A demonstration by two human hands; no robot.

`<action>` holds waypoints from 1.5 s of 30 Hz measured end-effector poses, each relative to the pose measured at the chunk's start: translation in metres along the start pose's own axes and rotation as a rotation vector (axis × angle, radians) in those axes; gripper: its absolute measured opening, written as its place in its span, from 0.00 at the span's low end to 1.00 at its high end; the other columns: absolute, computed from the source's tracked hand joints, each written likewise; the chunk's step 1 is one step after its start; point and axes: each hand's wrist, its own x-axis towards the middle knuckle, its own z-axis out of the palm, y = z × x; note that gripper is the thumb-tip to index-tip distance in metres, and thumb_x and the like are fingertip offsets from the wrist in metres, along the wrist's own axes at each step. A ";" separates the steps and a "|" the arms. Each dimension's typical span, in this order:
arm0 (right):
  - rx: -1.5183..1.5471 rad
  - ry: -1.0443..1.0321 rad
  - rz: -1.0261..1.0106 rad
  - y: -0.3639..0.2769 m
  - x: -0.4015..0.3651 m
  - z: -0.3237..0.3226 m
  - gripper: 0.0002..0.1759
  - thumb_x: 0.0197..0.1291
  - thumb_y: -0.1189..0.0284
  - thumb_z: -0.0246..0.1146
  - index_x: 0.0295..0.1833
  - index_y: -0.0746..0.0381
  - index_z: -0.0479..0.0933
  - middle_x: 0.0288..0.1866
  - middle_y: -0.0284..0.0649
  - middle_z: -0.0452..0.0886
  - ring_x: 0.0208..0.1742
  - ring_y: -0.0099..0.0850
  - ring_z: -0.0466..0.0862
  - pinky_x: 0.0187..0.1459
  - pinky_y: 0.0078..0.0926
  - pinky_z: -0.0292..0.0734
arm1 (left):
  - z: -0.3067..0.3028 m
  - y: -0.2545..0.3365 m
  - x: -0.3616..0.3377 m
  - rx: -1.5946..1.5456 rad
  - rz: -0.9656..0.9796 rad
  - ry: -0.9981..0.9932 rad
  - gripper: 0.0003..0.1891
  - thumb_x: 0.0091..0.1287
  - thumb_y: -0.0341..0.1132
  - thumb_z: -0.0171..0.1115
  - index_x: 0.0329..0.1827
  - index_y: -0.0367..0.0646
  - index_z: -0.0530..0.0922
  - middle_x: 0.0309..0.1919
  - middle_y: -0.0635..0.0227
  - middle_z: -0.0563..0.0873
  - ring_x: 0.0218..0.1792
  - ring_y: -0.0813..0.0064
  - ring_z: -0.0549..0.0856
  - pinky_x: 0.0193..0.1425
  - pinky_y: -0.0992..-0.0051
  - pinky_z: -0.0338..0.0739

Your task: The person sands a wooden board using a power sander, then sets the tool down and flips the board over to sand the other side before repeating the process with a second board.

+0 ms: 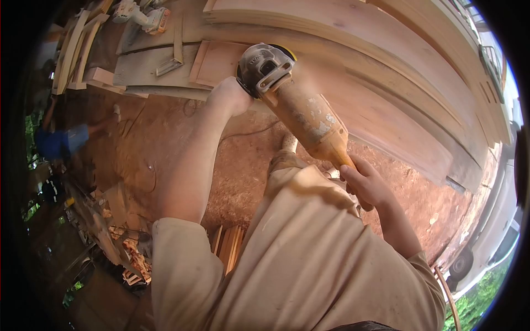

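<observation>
Your right hand (367,185) is wrapped around the rear handle of the grinder (306,116), fingers closed on it, just beside the hem of your shirt (314,243). Your left hand (231,98) is curled against the left side of the grinder's head (265,63); its fingers are hidden, so I cannot tell what they grip. The grinder slants from near right to far left, its head over the long board (386,113); whether the disc touches the wood does not show.

If the disc bites with an edge, the grinder could kick toward you or gouge the board, more so if your left hold is weak. That bare hand sits close to the spinning side; a slip off the head could bring it onto the disc. Loose cloth by the handle could snag if the tool drops back. A cord (248,134) crosses the floor (237,176) near your foot (290,142), and a step could catch it. To the far left, a small board (218,58) lies beside the head; drifting that way could mark it. Another person (62,142) is at the left, well apart, though flung grit might carry.
</observation>
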 end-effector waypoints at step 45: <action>0.624 0.618 -0.013 0.338 -0.282 -0.116 0.23 0.71 0.60 0.61 0.63 0.64 0.77 0.42 0.32 0.78 0.36 0.22 0.78 0.39 0.24 0.75 | 0.163 0.521 -0.160 0.268 0.538 -0.212 0.16 0.67 0.41 0.69 0.53 0.43 0.91 0.53 0.53 0.93 0.59 0.55 0.91 0.64 0.59 0.86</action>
